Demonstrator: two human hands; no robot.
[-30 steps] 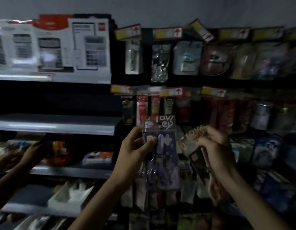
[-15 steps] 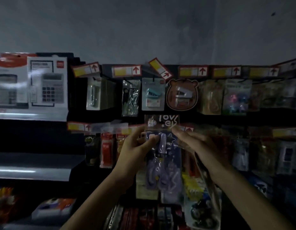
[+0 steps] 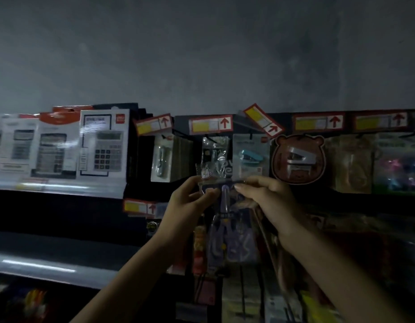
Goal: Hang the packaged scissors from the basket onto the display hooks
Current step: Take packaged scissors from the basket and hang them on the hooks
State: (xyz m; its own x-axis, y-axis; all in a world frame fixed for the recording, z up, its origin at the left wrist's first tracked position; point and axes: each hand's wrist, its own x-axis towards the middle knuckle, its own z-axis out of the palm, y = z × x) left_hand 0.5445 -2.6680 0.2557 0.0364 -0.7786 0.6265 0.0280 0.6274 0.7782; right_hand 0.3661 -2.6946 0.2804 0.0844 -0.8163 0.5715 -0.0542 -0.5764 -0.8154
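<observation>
Watching remotely, I see the left hand and right hand each pinching the scissors pack near its top. They hold it upright before the hooks, apparently to line up its hanging hole, which seems unthreaded in this gloom.

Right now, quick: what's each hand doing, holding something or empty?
Left hand: grips the packaged scissors at its upper left edge.
Right hand: fingers pinch the same pack's top; whether it holds anything more cannot be told.
</observation>
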